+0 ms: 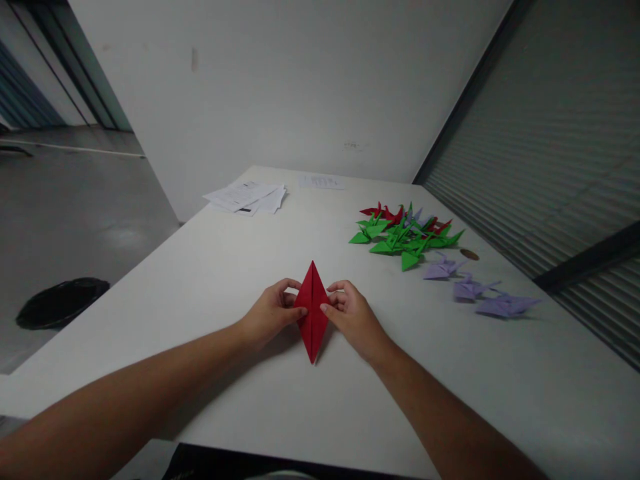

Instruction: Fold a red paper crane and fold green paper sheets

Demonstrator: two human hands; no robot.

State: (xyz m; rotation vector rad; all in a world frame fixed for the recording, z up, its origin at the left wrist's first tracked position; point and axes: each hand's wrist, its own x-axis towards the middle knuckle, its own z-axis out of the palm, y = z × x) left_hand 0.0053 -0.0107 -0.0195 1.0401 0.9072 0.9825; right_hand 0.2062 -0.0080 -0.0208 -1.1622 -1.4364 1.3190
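A red folded paper diamond (pixel 313 327), with a crease down its middle, is held upright or slightly tilted just over the white table (pixel 225 400). My left hand (pixel 273 310) pinches its left corner, thumb in front and fingers behind. At the right corner, my right hand (pixel 350 313) grips it the same way. The diamond's long points face away from me and toward me. Parts of the fingers behind the paper are hidden.
Green paper cranes (pixel 400 243) lie in a cluster at the back right, with red cranes (pixel 387 213) among them. Several purple cranes (pixel 470 288) line the right side near a round hole (pixel 469 254). Printed sheets (pixel 245 197) lie far left; a black bin (pixel 63 303) stands on the floor.
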